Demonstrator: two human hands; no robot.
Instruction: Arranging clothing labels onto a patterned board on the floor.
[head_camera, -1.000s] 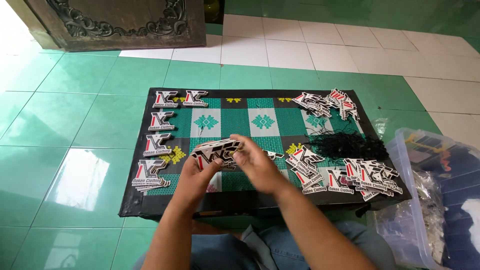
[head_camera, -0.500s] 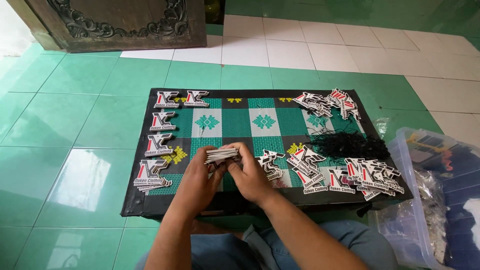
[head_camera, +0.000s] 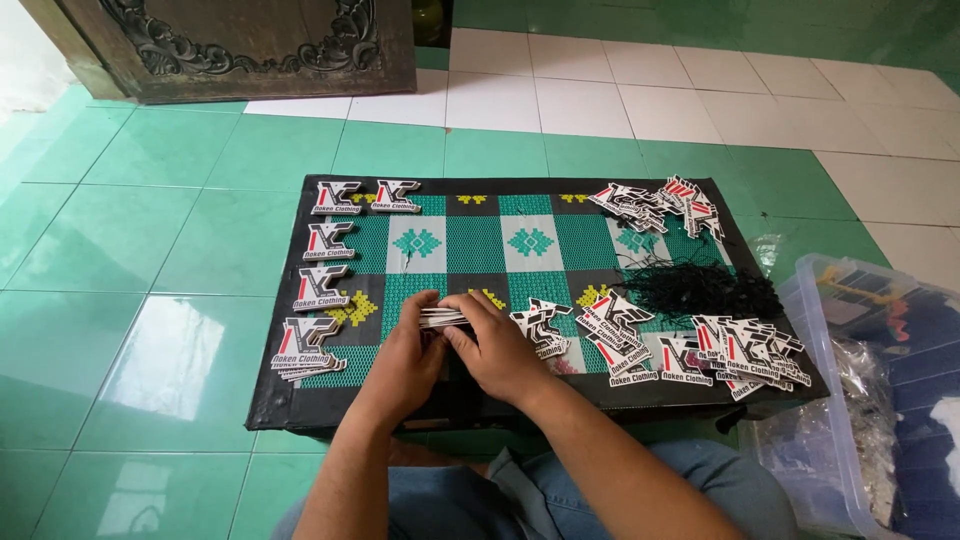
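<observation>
— What carries it all?
— A low black board (head_camera: 300, 405) with a green-and-white patterned top, resting on the green tiled floor (head_camera: 130, 250).
— And on the board?
— Neat stacks of cut-out tags (head_camera: 325, 285) along its left edge, loose tag heaps (head_camera: 660, 205) at the far right and near right, and a tangle of black strings (head_camera: 700, 290) between those heaps.

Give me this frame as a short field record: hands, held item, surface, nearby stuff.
left hand: grips a stack of tags from the left
right hand: on the same stack, fingers over its top
held item: stack of tags, flat, edges squared between both hands
surface: patterned board on green tiled floor
on board: tag piles at left, loose tags at right, black string bundle
beside board: clear plastic bin, right side
</observation>
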